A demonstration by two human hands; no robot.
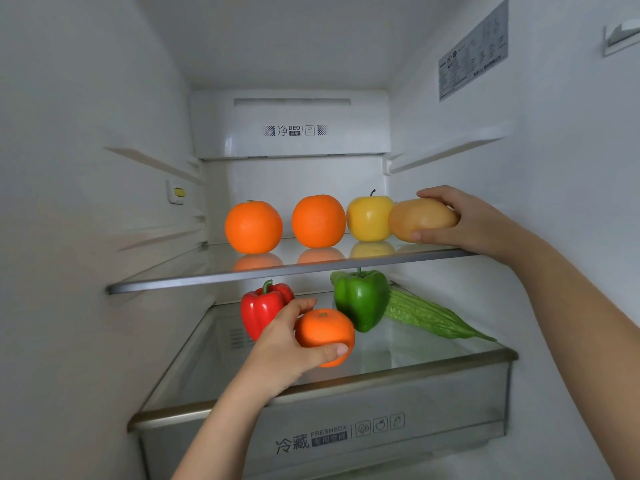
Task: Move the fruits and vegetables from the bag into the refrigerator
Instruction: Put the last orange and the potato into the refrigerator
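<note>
Inside the white refrigerator (86,168), the right hand (474,223) wraps a tan oval potato (420,220), fingers curled over its top and far end and the thumb pressed under its near side. The potato's long axis runs left to right along the upper glass shelf (207,284), its blunt free end pointing left, away from the palm. That end sits just beside, perhaps touching, a yellow apple with a dark stem (369,218). Beyond the apple, farther from the right fingertips, stand a round orange (318,220) and a second round orange at the left (253,227), with a gap between them. Open shelf lies left of that orange up to the side wall, and a bare strip runs in front of the fruit to the shelf's metal front edge. The right wall is close behind the right wrist.

The left hand (287,344) clamps a small orange tangerine (325,337), thumb across its near lower side and fingers over the top left; its stem dimple faces up. It sits over the lower glass shelf (450,362) above the clear drawer marked FRESHBOX (346,434). Behind the left fingers, partly hidden, stands an upright red bell pepper (261,308). Just right of the tangerine stands an upright green bell pepper (362,299). Behind it a ridged green bitter gourd (426,317) lies slanted, its tapered tip pointing toward the shelf's right front corner. Bare glass stretches in front of the tangerine and to its right.
</note>
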